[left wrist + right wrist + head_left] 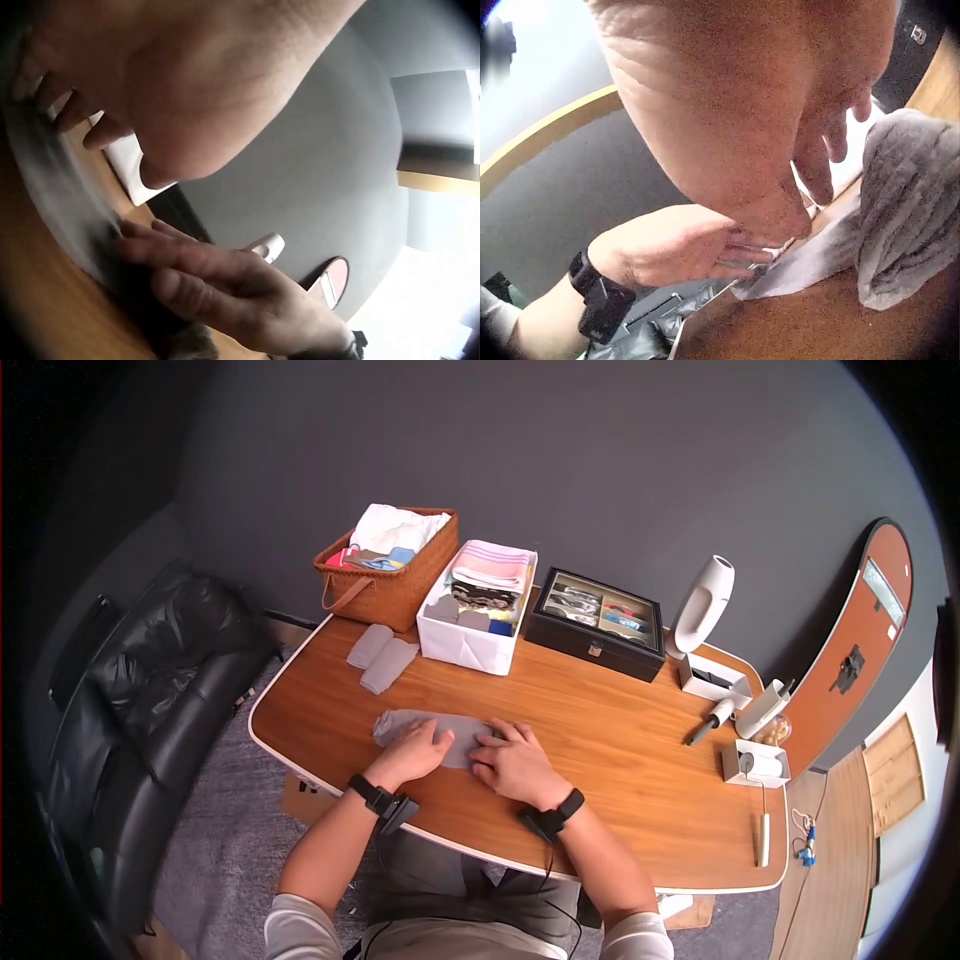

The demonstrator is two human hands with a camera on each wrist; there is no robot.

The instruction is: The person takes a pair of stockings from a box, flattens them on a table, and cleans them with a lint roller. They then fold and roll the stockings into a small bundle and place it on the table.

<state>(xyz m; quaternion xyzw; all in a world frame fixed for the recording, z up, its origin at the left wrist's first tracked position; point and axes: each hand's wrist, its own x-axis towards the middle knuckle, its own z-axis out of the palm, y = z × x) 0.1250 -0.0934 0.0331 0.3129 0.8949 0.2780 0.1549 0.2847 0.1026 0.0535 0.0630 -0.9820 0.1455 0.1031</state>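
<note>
A grey cloth piece, perhaps a sock [462, 744], lies stretched sideways near the table's front edge. On its left part rests my left hand [408, 753], fingers extended. My right hand [522, 765] touches the right end with slightly bent, spread fingers. In the left wrist view, the grey fabric [64, 191] runs under the fingers of the left hand [195, 90], and the right hand [232, 289] lies lower along it. The right wrist view shows bunched fabric [911, 202] beside the right hand [750, 112], with the left hand [667, 244] at the flatter part.
Two folded grey pieces [388, 664] lie at the table's back left. Behind them stand a brown basket [385, 596], a white fabric box [465, 644] and a black glass-topped case [590, 645]. Small white boxes [745, 764] and a lint roller [711, 721] are at the right.
</note>
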